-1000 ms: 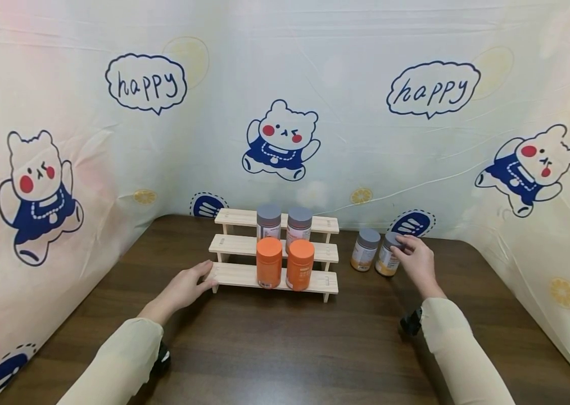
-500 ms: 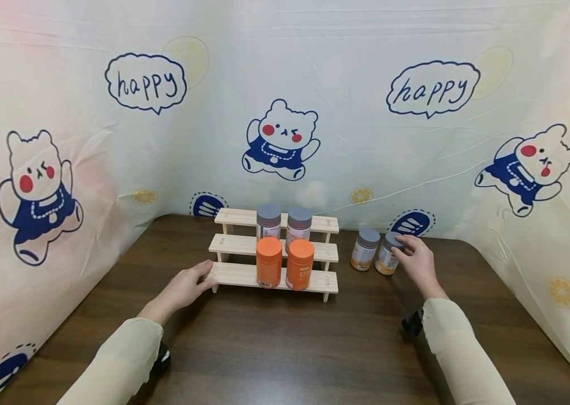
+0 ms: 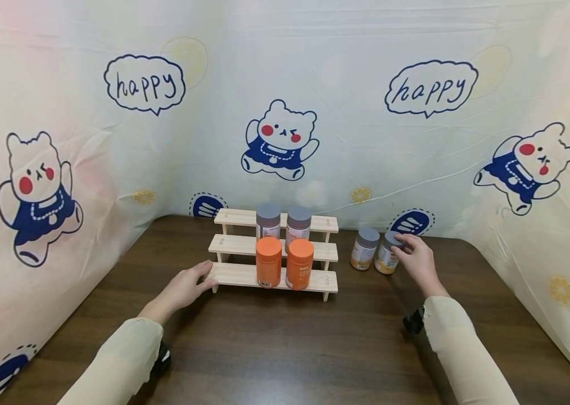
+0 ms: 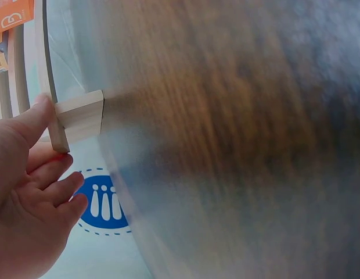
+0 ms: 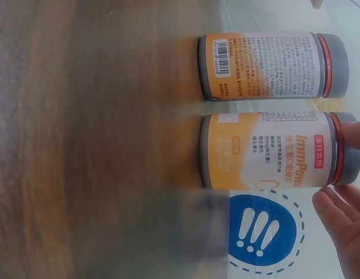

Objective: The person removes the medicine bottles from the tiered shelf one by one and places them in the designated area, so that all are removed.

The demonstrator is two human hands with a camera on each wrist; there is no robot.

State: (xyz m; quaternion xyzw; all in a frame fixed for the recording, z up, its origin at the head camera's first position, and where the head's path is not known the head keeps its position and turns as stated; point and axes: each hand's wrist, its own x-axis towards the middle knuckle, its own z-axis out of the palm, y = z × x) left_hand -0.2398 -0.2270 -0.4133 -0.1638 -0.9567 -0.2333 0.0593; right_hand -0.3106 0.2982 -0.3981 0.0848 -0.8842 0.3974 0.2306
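Observation:
In the head view my left hand grips the left end of the lowest board of a three-step wooden rack. The left wrist view shows the thumb on the board and fingers curled under it. Over on the right, my right hand pinches the grey lid of a vitamin C tablet bottle with a white and orange label, upright on the table. A matching bottle stands just left of it. Two orange bottles, one left and one right, stand on the lowest step.
Two grey-lidded bottles, left and right, stand on the middle step, partly hidden behind the orange ones. The dark wooden table ends at a printed cloth backdrop at the back and both sides.

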